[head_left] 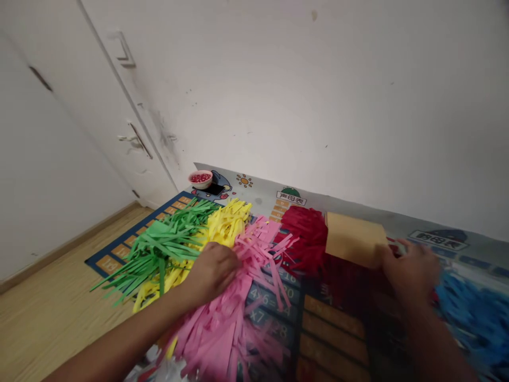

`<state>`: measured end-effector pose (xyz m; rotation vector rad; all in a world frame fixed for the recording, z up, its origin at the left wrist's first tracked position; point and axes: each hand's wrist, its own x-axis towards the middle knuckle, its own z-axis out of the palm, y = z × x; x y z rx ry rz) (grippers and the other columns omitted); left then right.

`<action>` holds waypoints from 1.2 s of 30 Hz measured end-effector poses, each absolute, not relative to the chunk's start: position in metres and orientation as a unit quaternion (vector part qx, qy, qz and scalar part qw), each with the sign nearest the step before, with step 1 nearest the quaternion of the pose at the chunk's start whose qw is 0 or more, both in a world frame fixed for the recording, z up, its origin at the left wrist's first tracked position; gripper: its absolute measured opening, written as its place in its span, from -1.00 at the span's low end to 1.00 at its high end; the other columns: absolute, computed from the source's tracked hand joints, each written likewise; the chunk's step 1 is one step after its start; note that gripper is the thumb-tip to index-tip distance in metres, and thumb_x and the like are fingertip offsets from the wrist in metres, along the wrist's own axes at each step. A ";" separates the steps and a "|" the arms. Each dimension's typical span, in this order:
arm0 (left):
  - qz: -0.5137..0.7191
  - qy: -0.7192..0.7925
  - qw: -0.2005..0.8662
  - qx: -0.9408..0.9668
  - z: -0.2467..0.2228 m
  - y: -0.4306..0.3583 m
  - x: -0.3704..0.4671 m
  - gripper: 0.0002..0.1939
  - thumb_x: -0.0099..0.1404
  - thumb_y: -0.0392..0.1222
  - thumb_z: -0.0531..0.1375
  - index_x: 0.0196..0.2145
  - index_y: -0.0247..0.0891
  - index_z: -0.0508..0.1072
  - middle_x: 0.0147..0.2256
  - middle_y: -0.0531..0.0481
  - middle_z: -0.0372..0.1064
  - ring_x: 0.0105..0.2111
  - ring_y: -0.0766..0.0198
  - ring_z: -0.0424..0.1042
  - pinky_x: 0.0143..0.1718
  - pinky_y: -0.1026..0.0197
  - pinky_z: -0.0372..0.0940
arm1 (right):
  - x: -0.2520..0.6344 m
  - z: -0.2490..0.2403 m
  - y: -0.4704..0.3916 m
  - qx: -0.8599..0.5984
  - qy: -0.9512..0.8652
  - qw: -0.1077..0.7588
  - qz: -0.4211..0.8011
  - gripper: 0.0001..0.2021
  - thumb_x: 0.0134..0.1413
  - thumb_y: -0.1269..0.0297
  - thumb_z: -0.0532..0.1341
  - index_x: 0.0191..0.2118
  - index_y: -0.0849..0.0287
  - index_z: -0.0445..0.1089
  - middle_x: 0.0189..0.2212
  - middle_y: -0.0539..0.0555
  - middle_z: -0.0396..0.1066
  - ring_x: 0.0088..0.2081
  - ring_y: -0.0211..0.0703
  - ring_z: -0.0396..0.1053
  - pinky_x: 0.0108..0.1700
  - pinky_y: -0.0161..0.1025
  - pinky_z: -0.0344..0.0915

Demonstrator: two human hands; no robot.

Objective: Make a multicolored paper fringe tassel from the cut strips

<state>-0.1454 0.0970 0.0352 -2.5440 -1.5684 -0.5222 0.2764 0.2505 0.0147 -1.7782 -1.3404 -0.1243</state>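
Left hand in the pink strips, right hand on the brown card

Taking the pink paper strips (234, 307) as landmark: the left hand (212, 270) presses curled fingers onto their near-left top; strips run toward the viewer. Well right, the right hand (411, 268) pinches the brown card (353, 239) beside the red strips (306, 233).

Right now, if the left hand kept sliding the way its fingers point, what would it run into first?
The left hand rests on the pink paper strips, fingers aimed right and slightly away. It would probably plough through more pink strips first, then reach the dark red strip pile. Depth is hard to judge here.
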 end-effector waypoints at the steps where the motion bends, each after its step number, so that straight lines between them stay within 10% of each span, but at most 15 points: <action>1: -0.155 -0.483 0.038 -0.861 0.032 0.095 -0.141 -0.82 0.38 -0.25 0.06 -0.25 -0.19 0.47 -0.25 -0.04 0.45 -0.21 0.21 0.36 -0.13 0.10 0.12 | 0.273 0.015 0.247 -0.708 -0.538 0.451 -0.076 -0.58 -0.04 0.03 0.15 -0.17 0.24 0.49 0.08 0.48 0.23 0.13 0.38 0.15 0.02 0.21 0.08; 16: -0.162 -0.466 -0.042 -0.869 0.017 0.119 -0.135 -0.80 0.28 -0.28 0.21 -0.51 -0.27 0.49 -0.40 -0.02 0.43 -0.31 0.22 0.33 -0.25 0.14 0.08 | 0.090 -0.019 0.110 -0.378 -0.781 0.266 0.421 -0.83 0.04 0.40 0.14 -0.48 0.15 0.45 -0.47 0.01 0.43 -0.35 -0.18 0.36 -0.28 -0.29 0.19; 28: -0.258 -0.471 -0.164 -0.827 0.019 0.118 -0.152 -0.78 0.22 -0.08 0.28 -0.50 -0.25 0.51 -0.41 -0.05 0.44 -0.31 0.23 0.39 -0.24 0.22 0.25 | 0.066 -0.027 0.104 -0.440 -0.766 0.303 0.359 -0.89 0.06 0.32 0.13 -0.38 0.19 0.38 -0.42 0.07 0.39 -0.35 -0.11 0.32 -0.28 -0.22 0.22; 36: -0.284 -0.496 -0.166 -0.803 0.044 0.115 -0.160 -0.81 0.31 -0.14 0.16 -0.31 -0.19 0.59 -0.27 -0.07 0.37 -0.21 0.20 0.36 -0.18 0.16 0.27 | 0.058 -0.006 0.112 -0.338 -0.895 0.217 0.194 -0.54 0.00 0.02 0.29 -0.03 0.20 0.40 -0.25 0.19 0.42 -0.17 0.11 0.32 -0.06 0.03 0.22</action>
